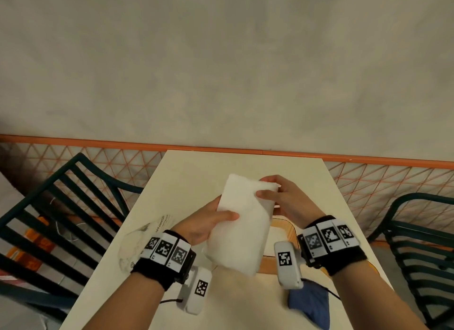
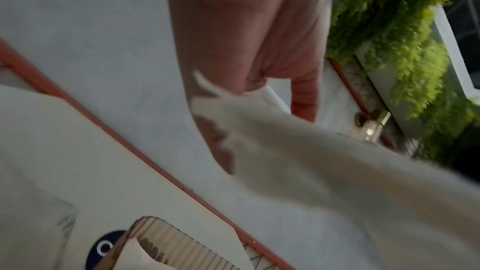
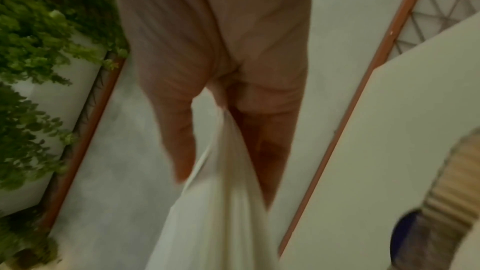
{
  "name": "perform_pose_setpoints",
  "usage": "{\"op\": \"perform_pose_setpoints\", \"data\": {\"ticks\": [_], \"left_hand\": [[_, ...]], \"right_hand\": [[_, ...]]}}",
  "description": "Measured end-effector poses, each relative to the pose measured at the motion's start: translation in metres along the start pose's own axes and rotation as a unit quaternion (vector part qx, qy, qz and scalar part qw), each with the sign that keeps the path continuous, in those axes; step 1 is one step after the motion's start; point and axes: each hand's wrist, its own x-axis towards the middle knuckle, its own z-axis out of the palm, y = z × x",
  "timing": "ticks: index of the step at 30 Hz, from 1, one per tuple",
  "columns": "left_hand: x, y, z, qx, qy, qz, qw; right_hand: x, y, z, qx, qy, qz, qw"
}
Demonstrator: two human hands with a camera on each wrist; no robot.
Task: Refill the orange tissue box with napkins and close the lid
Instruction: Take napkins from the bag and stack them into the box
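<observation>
Two hands: left hand [image 1: 204, 225], right hand [image 1: 282, 197]. One napkin stack [image 1: 242, 221]. One tissue box [image 1: 280, 231]. One counter [image 1: 196, 172]. Two chairs [image 1: 61, 206] [image 1: 422, 243] flank the counter. One blue cloth [image 1: 309, 305].

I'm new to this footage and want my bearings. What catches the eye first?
A thick white stack of napkins is held above the middle of the pale table, the left hand gripping its near side and the right hand its far end. Under it lies the open orange tissue box.
</observation>
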Motion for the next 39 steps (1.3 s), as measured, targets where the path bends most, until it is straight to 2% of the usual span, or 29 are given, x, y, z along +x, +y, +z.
{"op": "perform_pose_setpoints", "data": {"ticks": [2, 4, 6, 8, 10, 13, 16, 20, 24, 26, 28, 30, 31, 33, 37, 39], "left_hand": [[0.002, 0.0, 0.001, 0.034, -0.03, -0.021, 0.999], [0.004, 0.0, -0.001, 0.032, -0.032, -0.031, 0.998], [0.006, -0.007, -0.007, -0.049, -0.01, -0.015, 0.999], [0.003, -0.018, -0.01, -0.18, 0.024, -0.002, 0.983], [0.0, -0.026, -0.005, -0.23, 0.049, -0.023, 0.972], [0.004, -0.03, 0.003, -0.187, 0.061, -0.038, 0.98], [0.006, -0.022, 0.002, -0.153, 0.069, -0.041, 0.985], [0.014, -0.019, 0.008, -0.095, 0.057, -0.083, 0.99], [0.03, -0.012, 0.008, -0.101, 0.073, -0.071, 0.99], [0.04, -0.012, 0.009, -0.05, 0.119, -0.069, 0.989], [0.052, -0.021, 0.013, 0.087, 0.208, -0.076, 0.971], [0.062, -0.04, 0.015, 0.266, 0.245, -0.084, 0.929], [0.067, -0.051, 0.015, 0.332, 0.245, -0.093, 0.906], [0.072, -0.07, 0.015, 0.416, 0.238, -0.113, 0.87], [0.077, -0.087, 0.013, 0.519, 0.218, -0.111, 0.819], [0.076, -0.088, 0.012, 0.583, 0.207, -0.07, 0.783]], "right_hand": [[-0.004, -0.006, -0.011, -0.078, -0.051, 0.032, 0.995], [-0.007, -0.006, -0.019, -0.125, -0.083, 0.055, 0.987], [-0.008, -0.001, -0.027, -0.073, -0.053, 0.053, 0.995], [-0.011, 0.008, -0.031, 0.031, -0.007, 0.052, 0.998], [-0.017, 0.019, -0.026, 0.093, 0.005, 0.06, 0.994], [-0.027, 0.037, -0.017, 0.09, -0.029, 0.084, 0.992], [-0.032, 0.045, -0.018, 0.112, -0.004, 0.089, 0.99], [-0.033, 0.042, -0.013, 0.076, -0.023, 0.112, 0.99], [-0.019, 0.037, -0.029, 0.093, 0.091, 0.091, 0.987], [-0.011, 0.04, -0.034, 0.081, 0.13, 0.093, 0.984], [0.001, 0.052, -0.033, 0.006, 0.159, 0.107, 0.981], [0.011, 0.068, -0.03, -0.171, 0.171, 0.133, 0.961], [0.015, 0.077, -0.028, -0.246, 0.167, 0.148, 0.943], [0.017, 0.093, -0.023, -0.317, 0.148, 0.178, 0.92], [0.018, 0.109, -0.018, -0.358, 0.12, 0.2, 0.904], [0.017, 0.109, -0.02, -0.383, 0.114, 0.188, 0.897]]}}
